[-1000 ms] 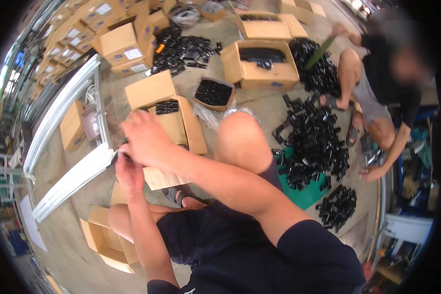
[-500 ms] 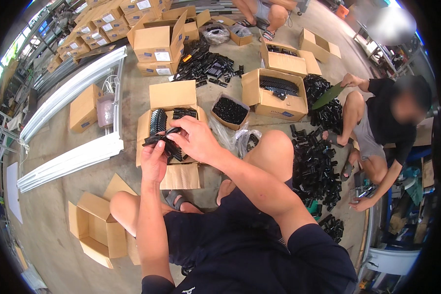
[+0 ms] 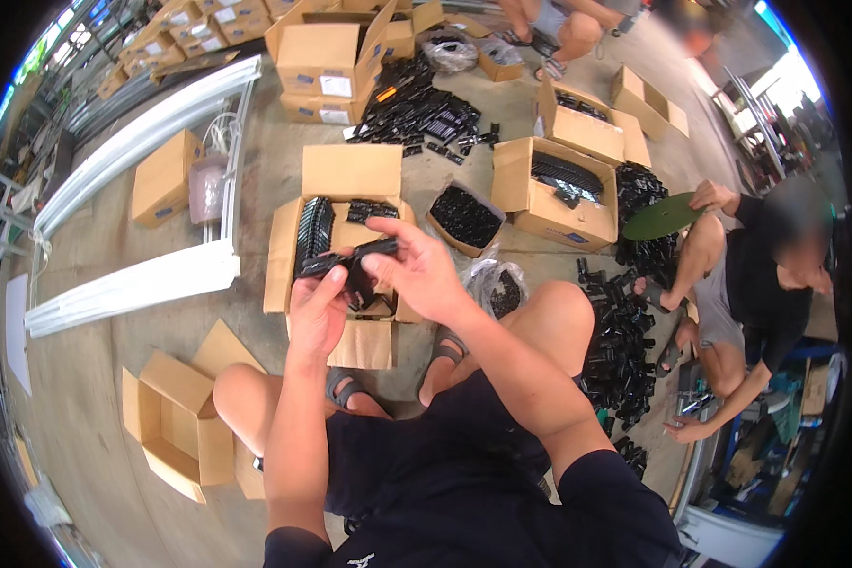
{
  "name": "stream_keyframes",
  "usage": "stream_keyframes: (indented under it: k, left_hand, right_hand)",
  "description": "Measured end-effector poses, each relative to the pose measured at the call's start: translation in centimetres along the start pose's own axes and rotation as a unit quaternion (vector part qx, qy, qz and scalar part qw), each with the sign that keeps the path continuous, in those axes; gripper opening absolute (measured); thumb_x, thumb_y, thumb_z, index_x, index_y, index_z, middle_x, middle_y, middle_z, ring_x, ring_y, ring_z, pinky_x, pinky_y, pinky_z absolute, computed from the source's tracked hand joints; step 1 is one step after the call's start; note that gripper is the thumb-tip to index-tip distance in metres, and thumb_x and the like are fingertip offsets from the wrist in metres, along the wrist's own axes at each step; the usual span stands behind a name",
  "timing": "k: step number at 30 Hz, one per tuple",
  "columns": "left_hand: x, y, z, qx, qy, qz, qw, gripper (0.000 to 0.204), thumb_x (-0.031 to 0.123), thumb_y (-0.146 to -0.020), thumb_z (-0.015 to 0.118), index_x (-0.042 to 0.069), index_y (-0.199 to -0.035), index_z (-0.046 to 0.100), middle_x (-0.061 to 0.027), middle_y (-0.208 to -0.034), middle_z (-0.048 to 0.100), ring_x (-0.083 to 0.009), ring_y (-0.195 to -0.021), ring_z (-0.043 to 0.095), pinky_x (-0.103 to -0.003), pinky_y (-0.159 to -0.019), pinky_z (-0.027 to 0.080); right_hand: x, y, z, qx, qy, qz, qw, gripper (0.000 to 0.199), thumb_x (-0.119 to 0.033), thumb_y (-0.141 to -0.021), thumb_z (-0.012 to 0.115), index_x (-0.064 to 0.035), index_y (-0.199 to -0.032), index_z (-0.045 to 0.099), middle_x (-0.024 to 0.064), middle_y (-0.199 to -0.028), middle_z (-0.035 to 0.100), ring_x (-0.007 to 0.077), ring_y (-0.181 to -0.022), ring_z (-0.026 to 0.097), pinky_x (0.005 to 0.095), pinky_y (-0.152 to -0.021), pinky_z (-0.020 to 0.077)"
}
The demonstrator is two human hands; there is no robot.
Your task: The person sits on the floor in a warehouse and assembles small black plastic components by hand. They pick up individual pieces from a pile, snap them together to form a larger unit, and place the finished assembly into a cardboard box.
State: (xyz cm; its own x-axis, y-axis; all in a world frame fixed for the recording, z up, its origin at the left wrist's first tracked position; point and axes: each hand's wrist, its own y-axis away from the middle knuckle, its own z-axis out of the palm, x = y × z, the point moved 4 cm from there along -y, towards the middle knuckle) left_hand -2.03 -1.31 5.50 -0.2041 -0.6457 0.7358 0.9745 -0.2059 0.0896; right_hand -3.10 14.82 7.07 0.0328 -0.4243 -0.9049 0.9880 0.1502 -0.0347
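My left hand (image 3: 319,308) is closed, its thumb and fingers pinching a black plastic part (image 3: 321,266) above an open carton (image 3: 279,256). Against it my right hand (image 3: 421,272) grips another black plastic part (image 3: 377,248) between thumb and forefinger. The two dark pieces meet or overlap, and whether they are joined I cannot tell. Inside that carton, a row of similar black parts (image 3: 312,230) stands along the left, with a smaller group (image 3: 371,210) at the far right. My fingers hide some of its contents.
Beside the carton are a box of small black pieces (image 3: 466,216) and a clear plastic bag (image 3: 492,281). Loose black parts (image 3: 620,350) lie right of my knee. A co-worker (image 3: 762,284) sits there holding a green disc (image 3: 663,218). White metal profiles (image 3: 142,289) lie left; an open carton (image 3: 175,431) sits nearer.
My right hand has turned and its fingers have lifted, showing more of its black part. The view has shifted slightly left. The co-worker's green disc has tilted to show its face.
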Motion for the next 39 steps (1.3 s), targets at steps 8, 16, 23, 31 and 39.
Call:
stream_keyframes:
  k: [8, 16, 23, 31, 39]
  left_hand:
    - [-1.4, -1.2, -0.1, -0.006, -0.024, -0.038, 0.999, 0.028, 0.005, -0.096, 0.068, -0.001, -0.124, 0.066, -0.0115, -0.111, 0.073, -0.0218, -0.098, 0.072, -0.036, -0.088, 0.059]
    - [-2.0, -0.8, 0.4, 0.025, -0.021, -0.09, 0.995, 0.025, 0.014, -0.099, 0.068, -0.005, -0.115, 0.069, -0.0121, -0.107, 0.075, -0.0213, -0.096, 0.074, -0.033, -0.086, 0.059]
    - [-0.6, 0.2, 0.1, -0.006, -0.07, -0.038, 0.997, 0.026, 0.013, -0.101, 0.064, -0.006, -0.118, 0.066, -0.0137, -0.109, 0.073, -0.0234, -0.097, 0.072, -0.038, -0.091, 0.059]
    - [5.8, 2.9, 2.0, 0.025, -0.11, 0.037, 0.993, 0.021, 0.012, -0.101, 0.063, -0.002, -0.117, 0.067, -0.0129, -0.105, 0.074, -0.0213, -0.095, 0.072, -0.036, -0.087, 0.059]
    - [14.5, -0.5, 0.5, 0.087, -0.157, 0.093, 0.979, 0.023, 0.015, -0.099, 0.066, -0.003, -0.115, 0.068, -0.014, -0.107, 0.074, -0.0215, -0.096, 0.072, -0.037, -0.087, 0.059]
  right_hand:
    - [-0.2, -0.2, -2.1, -0.008, 0.033, 0.034, 0.999, 0.036, -0.005, -0.096, 0.071, 0.0018, -0.128, 0.057, 0.0058, -0.105, 0.07, 0.0077, -0.085, 0.064, 0.0238, -0.072, 0.0541]
    - [-0.6, 0.3, -2.0, 0.009, 0.065, 0.008, 0.998, 0.036, -0.001, -0.096, 0.068, 0.0042, -0.13, 0.056, 0.0087, -0.106, 0.067, 0.0131, -0.088, 0.066, 0.0276, -0.077, 0.0561]
    - [-0.7, 0.7, -0.3, 0.002, 0.025, 0.024, 0.999, 0.036, -0.003, -0.097, 0.068, 0.0036, -0.13, 0.057, 0.0082, -0.106, 0.069, 0.0127, -0.088, 0.067, 0.0278, -0.078, 0.0573]
    - [-4.9, 0.8, -0.8, -0.002, 0.072, -0.005, 0.997, 0.031, -0.012, -0.103, 0.062, 0.0047, -0.128, 0.059, 0.0089, -0.1, 0.07, 0.0133, -0.08, 0.065, 0.029, -0.074, 0.0563]
    - [-11.9, -1.7, -1.8, -0.018, 0.186, -0.029, 0.982, 0.029, -0.016, -0.103, 0.062, 0.0037, -0.123, 0.063, 0.007, -0.098, 0.07, 0.0123, -0.084, 0.064, 0.0277, -0.076, 0.0549]
